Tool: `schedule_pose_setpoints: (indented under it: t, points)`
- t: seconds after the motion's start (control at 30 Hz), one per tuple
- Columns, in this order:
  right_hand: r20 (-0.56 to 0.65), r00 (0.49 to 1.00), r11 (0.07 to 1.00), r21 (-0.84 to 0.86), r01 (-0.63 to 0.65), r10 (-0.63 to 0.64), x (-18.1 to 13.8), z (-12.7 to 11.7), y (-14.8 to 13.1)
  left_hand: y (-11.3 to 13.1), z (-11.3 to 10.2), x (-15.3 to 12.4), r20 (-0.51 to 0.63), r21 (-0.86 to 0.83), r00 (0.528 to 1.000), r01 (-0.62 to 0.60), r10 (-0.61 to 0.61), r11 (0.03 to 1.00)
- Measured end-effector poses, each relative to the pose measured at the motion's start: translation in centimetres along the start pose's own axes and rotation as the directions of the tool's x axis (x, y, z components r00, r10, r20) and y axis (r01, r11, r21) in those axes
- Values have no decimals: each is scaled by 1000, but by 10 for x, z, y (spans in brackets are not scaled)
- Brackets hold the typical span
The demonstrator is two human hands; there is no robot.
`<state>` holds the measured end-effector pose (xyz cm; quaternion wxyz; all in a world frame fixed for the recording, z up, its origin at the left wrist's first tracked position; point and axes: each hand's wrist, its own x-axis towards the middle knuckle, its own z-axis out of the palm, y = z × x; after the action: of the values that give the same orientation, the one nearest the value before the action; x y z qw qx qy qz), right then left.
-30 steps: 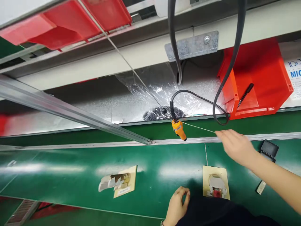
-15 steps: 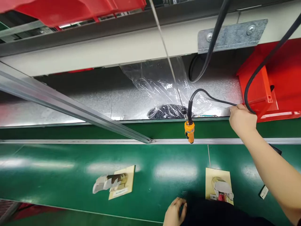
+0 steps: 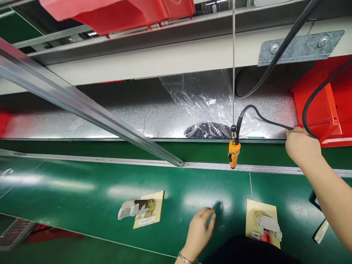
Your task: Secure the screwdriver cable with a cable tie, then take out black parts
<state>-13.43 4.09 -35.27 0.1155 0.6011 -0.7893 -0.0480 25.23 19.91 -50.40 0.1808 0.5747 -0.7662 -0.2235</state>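
My right hand (image 3: 303, 146) is closed around a black cable (image 3: 271, 121) at the front of a red bin. From there the cable runs left to an orange electric screwdriver (image 3: 234, 154), which hangs upright on a thin steel wire (image 3: 233, 73) above the bench's rear rail. My left hand (image 3: 200, 228), a bracelet on its wrist, is over the green bench top with nothing in it. Its fingers are bent and the thumb stands apart. To its left lies a cream board (image 3: 158, 209) with grey pieces on it; a similar board (image 3: 251, 216) lies to its right.
A clear plastic bag (image 3: 203, 95) with black small parts (image 3: 209, 130) lies on the metal shelf (image 3: 129, 121). An aluminium post (image 3: 110, 123) slants down to the rail. The red bin (image 3: 316, 106) stands at right. A white-handled object (image 3: 321, 231) lies by my right forearm.
My left hand has moved up and forward over the bench, its thumb further from the fingers. The view has shifted and tilted. My right hand stays on the cable and the screwdriver still hangs.
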Motion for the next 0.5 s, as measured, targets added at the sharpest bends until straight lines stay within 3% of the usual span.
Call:
schedule_pose_setpoints:
  t: [0.07, 0.13, 0.17, 0.23, 0.3, 0.37, 0.43, 0.5]
  points:
    - [-73, 997, 1000, -2, 30, -30, -4, 6, -1, 8, -43, 43, -258, 47, 961, -90, 99, 995]
    - [-242, 967, 996, 22, 85, -77, -9, 14, -3, 26, -91, 97, -501, 81, 851, -136, 158, 987]
    - [-340, 935, 992, 34, 117, -99, -13, 18, -3, 37, -114, 126, -599, 84, 786, -132, 156, 988]
    - [-522, 840, 977, 58, 206, -147, -22, 26, -4, 62, -151, 187, -673, 33, 737, -63, 69, 997]
    - [-645, 728, 935, 60, 350, -231, -35, 31, -5, 81, -173, 246, -635, -38, 769, 58, -69, 998]
    - [-695, 637, 862, 48, 504, -334, -52, 37, -3, 90, -180, 297, -512, -115, 837, 159, -195, 981]
    - [-681, 608, 800, 52, 598, -409, -74, 46, 2, 92, -178, 332, -424, -183, 868, 197, -258, 963]
    - [-653, 618, 775, 74, 628, -438, -100, 59, 12, 93, -175, 348, -451, -207, 857, 172, -250, 963]
